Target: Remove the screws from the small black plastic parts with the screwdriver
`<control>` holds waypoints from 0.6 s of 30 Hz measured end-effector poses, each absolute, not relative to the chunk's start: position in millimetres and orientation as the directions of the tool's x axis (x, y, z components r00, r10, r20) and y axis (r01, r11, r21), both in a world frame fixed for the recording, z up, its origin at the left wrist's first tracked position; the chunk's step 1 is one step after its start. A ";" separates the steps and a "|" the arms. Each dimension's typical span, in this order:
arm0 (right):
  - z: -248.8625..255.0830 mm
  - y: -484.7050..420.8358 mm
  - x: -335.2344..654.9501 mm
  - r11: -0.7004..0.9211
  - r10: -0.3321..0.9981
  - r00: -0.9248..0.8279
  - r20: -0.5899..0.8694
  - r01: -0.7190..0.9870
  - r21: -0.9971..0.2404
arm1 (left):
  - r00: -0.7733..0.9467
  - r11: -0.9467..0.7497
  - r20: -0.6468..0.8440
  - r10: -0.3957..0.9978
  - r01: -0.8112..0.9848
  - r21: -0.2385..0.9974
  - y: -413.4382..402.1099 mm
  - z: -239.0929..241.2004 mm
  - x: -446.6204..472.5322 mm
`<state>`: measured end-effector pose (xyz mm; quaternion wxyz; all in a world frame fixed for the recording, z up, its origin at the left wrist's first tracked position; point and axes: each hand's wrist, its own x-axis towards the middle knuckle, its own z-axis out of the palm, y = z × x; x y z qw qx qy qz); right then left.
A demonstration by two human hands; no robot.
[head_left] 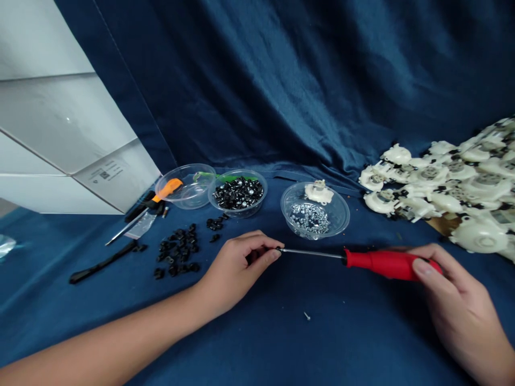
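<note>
My right hand [458, 300] grips the red handle of a screwdriver [382, 264], whose thin metal shaft points left. At the shaft's tip, my left hand [241, 268] pinches a small black part between thumb and fingertips; most of that part is hidden by the fingers. The tip meets the pinched part. A single loose screw [307, 316] lies on the blue cloth below the shaft. Beyond the hands stands a clear bowl [344, 212] of small silvery screws, with a cream plastic part [319, 192] resting at its far side.
Small black parts [177, 252] lie scattered left of my left hand. Behind them are a bowl of black pieces [238, 193] and a clear bowl [189, 201]. A black strip-like tool [104, 262] lies farther left, near white boxes [72, 123]. Cream plastic housings [478, 233] are heaped at right.
</note>
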<state>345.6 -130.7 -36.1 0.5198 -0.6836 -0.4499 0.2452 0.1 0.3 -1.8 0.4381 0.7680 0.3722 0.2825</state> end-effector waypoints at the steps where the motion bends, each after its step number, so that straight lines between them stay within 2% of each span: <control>1: -35.5 -131.3 346.8 -0.079 0.890 0.437 0.132 0.433 -0.898 | 0.561 -0.341 0.111 0.820 0.324 0.882 0.5 -2.2 0.0; 3: -36.2 -130.8 347.8 -0.088 0.898 0.420 0.134 0.467 -0.880 | 0.554 -0.342 0.114 0.824 0.327 0.881 1.0 -3.0 0.0; 8: -37.6 -130.0 342.2 -0.016 0.855 0.501 0.131 0.278 -0.960 | 0.546 -0.345 0.120 0.829 0.331 0.878 1.6 -3.0 0.3; 13: -36.4 -129.3 349.2 -0.124 0.907 0.418 0.053 0.384 -0.915 | 0.563 -0.345 0.107 0.819 0.335 0.877 0.8 -1.6 0.6; 16: -41.6 -126.6 353.3 -0.054 0.872 0.485 0.060 0.219 -0.974 | 0.561 -0.343 0.109 0.821 0.332 0.879 0.4 -1.7 0.5; 18: -43.2 -126.9 354.8 -0.027 0.875 0.478 0.075 0.204 -0.979 | 0.558 -0.345 0.110 0.822 0.336 0.877 0.3 -2.0 0.4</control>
